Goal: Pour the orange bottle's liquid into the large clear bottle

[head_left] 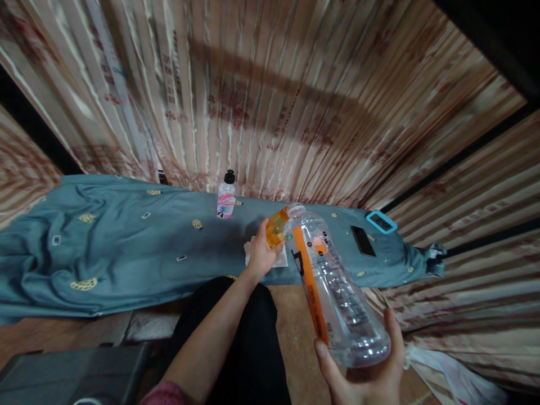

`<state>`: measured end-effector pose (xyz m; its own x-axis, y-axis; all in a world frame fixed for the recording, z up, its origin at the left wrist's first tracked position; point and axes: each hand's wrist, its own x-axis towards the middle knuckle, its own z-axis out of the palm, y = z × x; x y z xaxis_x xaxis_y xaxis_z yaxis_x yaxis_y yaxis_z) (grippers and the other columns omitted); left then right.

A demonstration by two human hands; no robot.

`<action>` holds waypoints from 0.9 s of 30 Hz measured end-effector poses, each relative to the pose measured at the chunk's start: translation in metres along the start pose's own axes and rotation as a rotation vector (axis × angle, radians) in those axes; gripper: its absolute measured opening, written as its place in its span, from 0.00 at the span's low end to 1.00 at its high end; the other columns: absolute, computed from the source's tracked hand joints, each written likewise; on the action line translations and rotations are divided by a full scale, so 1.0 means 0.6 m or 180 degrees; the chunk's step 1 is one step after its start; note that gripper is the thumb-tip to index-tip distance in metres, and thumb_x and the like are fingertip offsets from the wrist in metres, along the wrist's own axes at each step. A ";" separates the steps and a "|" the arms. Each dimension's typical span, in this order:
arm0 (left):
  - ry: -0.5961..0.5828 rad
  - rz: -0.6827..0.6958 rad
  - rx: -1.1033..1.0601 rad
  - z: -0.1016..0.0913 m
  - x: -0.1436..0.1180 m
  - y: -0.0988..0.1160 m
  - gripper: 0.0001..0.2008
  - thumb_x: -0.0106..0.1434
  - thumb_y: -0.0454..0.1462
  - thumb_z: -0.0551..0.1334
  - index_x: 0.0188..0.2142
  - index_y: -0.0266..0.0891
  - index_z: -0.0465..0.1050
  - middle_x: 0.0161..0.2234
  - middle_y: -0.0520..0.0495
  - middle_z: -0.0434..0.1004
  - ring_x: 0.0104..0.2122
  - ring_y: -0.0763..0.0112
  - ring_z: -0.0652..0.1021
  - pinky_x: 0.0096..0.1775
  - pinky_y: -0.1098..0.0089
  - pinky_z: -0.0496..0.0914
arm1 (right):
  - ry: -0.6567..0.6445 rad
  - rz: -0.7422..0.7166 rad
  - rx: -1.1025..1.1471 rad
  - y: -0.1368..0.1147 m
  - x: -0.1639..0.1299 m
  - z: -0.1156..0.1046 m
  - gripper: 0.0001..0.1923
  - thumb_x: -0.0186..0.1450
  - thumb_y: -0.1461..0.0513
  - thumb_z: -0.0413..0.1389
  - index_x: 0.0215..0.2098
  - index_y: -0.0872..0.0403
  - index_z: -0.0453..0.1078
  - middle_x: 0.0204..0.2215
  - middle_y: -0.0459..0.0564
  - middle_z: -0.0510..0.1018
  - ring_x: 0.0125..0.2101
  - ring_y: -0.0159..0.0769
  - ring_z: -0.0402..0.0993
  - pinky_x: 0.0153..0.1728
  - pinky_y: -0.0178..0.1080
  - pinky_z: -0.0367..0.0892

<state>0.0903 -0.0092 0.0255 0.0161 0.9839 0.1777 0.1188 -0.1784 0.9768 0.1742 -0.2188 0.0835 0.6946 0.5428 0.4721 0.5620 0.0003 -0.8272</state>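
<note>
My left hand (260, 254) is closed around a small amber see-through container (276, 228), held up over the cloth. Its upper end meets or nearly meets the mouth of a large clear plastic bottle (331, 287); whether they touch I cannot tell. Fingers and thumb of my right hand (367, 371) grip that bottle by its base. The bottle tilts, neck up and to the left, and bears an orange label strip. No liquid can be made out inside it. Partly hidden behind my left hand lies a white tissue (282, 260).
A blue-green pineapple-print cloth (139, 253) covers the long narrow surface. On it stand a pump-top bottle (226, 198), a dark phone (363, 241) and a blue-framed digital clock (382, 221). Pleated curtains (261, 101) hang behind. A grey case (71, 374) sits at lower left.
</note>
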 end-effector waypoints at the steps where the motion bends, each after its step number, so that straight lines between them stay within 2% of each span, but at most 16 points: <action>1: 0.0003 -0.0007 -0.0005 0.000 0.000 0.000 0.35 0.55 0.33 0.69 0.61 0.42 0.60 0.58 0.40 0.75 0.55 0.56 0.78 0.59 0.53 0.70 | -0.0011 -0.0019 -0.0011 0.001 0.000 0.000 0.62 0.49 0.44 0.70 0.72 0.56 0.47 0.68 0.69 0.56 0.66 0.67 0.56 0.59 0.74 0.57; 5: -0.0006 -0.0005 -0.0029 -0.001 0.000 0.000 0.35 0.55 0.33 0.69 0.61 0.42 0.61 0.57 0.41 0.76 0.55 0.57 0.78 0.59 0.54 0.70 | -0.0028 -0.0148 -0.0103 0.003 -0.001 -0.002 0.61 0.51 0.44 0.69 0.72 0.57 0.47 0.69 0.69 0.55 0.68 0.66 0.54 0.60 0.72 0.57; 10: -0.0018 0.0046 -0.0029 0.001 0.001 -0.007 0.35 0.56 0.33 0.69 0.62 0.41 0.60 0.57 0.40 0.76 0.55 0.57 0.78 0.59 0.54 0.70 | 0.0018 -0.0127 -0.0048 0.005 -0.001 -0.002 0.61 0.50 0.44 0.70 0.71 0.57 0.49 0.69 0.67 0.56 0.67 0.67 0.56 0.60 0.74 0.55; 15: -0.0009 0.0020 -0.0044 0.003 0.000 -0.009 0.35 0.56 0.33 0.69 0.61 0.44 0.60 0.56 0.42 0.77 0.55 0.58 0.78 0.59 0.54 0.70 | -0.0063 -0.0114 -0.0093 0.009 -0.001 -0.003 0.62 0.50 0.43 0.70 0.72 0.56 0.48 0.68 0.68 0.57 0.66 0.66 0.57 0.59 0.72 0.59; 19: -0.0009 0.0018 0.0029 0.001 0.000 -0.004 0.34 0.56 0.33 0.68 0.61 0.44 0.60 0.57 0.41 0.76 0.55 0.57 0.78 0.58 0.54 0.70 | 0.0016 -0.0205 -0.0113 0.009 0.001 -0.003 0.61 0.49 0.44 0.70 0.71 0.57 0.51 0.66 0.69 0.60 0.65 0.66 0.60 0.60 0.73 0.57; 27: -0.0008 0.0067 0.0007 0.002 0.001 -0.007 0.34 0.56 0.33 0.68 0.61 0.43 0.61 0.56 0.41 0.77 0.54 0.58 0.79 0.58 0.54 0.71 | 0.0010 -0.0306 -0.0090 0.010 0.001 -0.002 0.59 0.50 0.46 0.71 0.71 0.57 0.50 0.67 0.68 0.60 0.65 0.66 0.60 0.59 0.73 0.58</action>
<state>0.0908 -0.0078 0.0216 0.0212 0.9800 0.1979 0.1204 -0.1990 0.9726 0.1788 -0.2195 0.0793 0.6382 0.5387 0.5500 0.6385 0.0286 -0.7691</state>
